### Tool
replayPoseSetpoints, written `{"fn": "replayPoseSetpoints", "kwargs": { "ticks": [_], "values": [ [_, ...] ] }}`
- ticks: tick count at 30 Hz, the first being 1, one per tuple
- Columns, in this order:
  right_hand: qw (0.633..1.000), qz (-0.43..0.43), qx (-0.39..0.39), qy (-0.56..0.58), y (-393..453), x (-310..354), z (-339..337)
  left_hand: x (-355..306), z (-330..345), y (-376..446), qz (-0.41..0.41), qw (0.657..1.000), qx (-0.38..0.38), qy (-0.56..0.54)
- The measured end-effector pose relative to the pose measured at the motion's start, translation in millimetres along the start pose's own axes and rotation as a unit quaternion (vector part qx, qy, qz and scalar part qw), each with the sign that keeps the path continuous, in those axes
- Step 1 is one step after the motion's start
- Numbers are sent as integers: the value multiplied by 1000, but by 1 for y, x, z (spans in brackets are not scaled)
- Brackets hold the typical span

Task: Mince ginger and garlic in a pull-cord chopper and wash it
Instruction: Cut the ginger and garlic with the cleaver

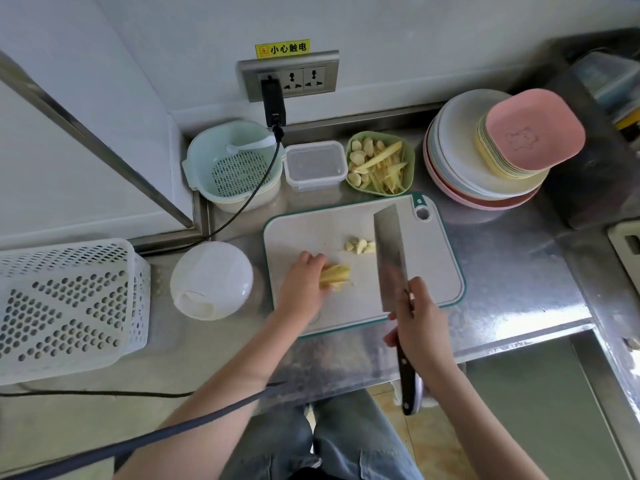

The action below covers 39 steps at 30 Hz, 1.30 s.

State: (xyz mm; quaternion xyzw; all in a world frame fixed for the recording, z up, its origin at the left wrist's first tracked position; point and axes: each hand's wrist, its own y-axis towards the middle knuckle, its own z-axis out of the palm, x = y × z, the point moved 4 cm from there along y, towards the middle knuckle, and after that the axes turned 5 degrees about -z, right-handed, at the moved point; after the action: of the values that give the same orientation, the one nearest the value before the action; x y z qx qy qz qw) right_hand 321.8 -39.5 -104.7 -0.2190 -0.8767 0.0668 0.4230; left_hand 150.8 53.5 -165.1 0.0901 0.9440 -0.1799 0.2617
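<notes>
On the grey cutting board (304,233) my left hand (303,285) presses down on a bundle of yellow ginger strips (337,276). My right hand (420,320) grips the black handle of a cleaver (391,251), whose blade is raised over the board's right half, edge tilted. A few garlic cloves (360,245) lie on the board just left of the blade. The white pull-cord chopper (211,280) stands left of the board. A green bowl (410,157) behind the board holds more garlic and ginger strips.
A mint colander bowl (230,164) and a lidded clear container (315,164) stand at the back. A stack of plates (485,161) is back right, a white perforated basket (65,306) at left. A black cable (242,209) runs from the wall socket across the steel counter.
</notes>
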Motion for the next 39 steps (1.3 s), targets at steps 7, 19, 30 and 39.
{"fn": "replayPoseSetpoints", "kwargs": {
  "ticks": [7, 19, 30, 39],
  "values": [
    [988, -67, 50, -132, 0, 27, 47, 5, 2, -28, -81, 987, -79, -116],
    [962, -53, 57, -263, 5, 7, 89, -17, -44, 3, -132, 982, -5, -134],
    [962, -37, 57, -263, 9, 1, 103, -39, -3, 37, -114, 961, 64, 242],
    [964, -59, 57, -251, 16, 2, 104, -37, -4, 40, -126, 960, 89, 233]
  ]
}}
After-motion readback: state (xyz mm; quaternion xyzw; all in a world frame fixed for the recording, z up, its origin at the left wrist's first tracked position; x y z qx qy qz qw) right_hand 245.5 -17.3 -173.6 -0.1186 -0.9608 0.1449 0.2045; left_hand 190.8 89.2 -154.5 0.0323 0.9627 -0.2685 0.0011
